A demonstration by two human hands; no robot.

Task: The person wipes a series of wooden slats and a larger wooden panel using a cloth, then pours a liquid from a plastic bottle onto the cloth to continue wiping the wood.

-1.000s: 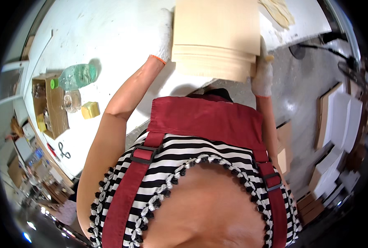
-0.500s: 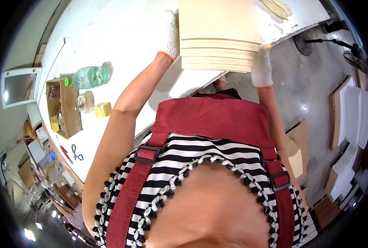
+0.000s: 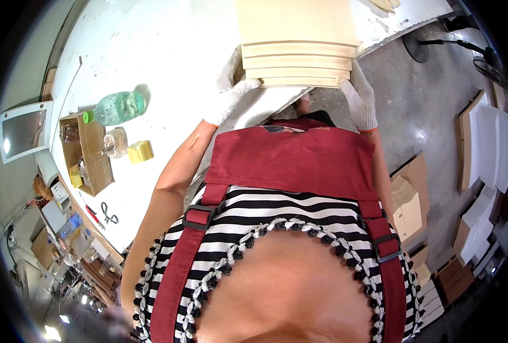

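Observation:
A stack of pale wooden boards [image 3: 296, 23] lies on the white table, its near edges stepped like stairs and jutting past the table's front edge. My left hand [image 3: 235, 96], in a white knit glove with an orange cuff, grips the near left corner, thumb on the lower boards. At the near right corner, my right hand [image 3: 361, 100], gloved the same way, has its thumb against the lowest boards and its fingers along the side. The fingertips of both hands are partly hidden by the stack.
On the white table [image 3: 179, 51] to the left are a green plastic bottle [image 3: 119, 108], a cardboard box [image 3: 88, 151], a yellow block [image 3: 141, 152] and black scissors [image 3: 110, 213]. A fan [image 3: 419, 47] stands at right; wrapped panels [image 3: 488, 148] lean beyond the grey floor.
Both hands have slid from the stack's sides toward me, to its near corners, thumbs now on the lower boards. The stack sits slightly higher and further left in view.

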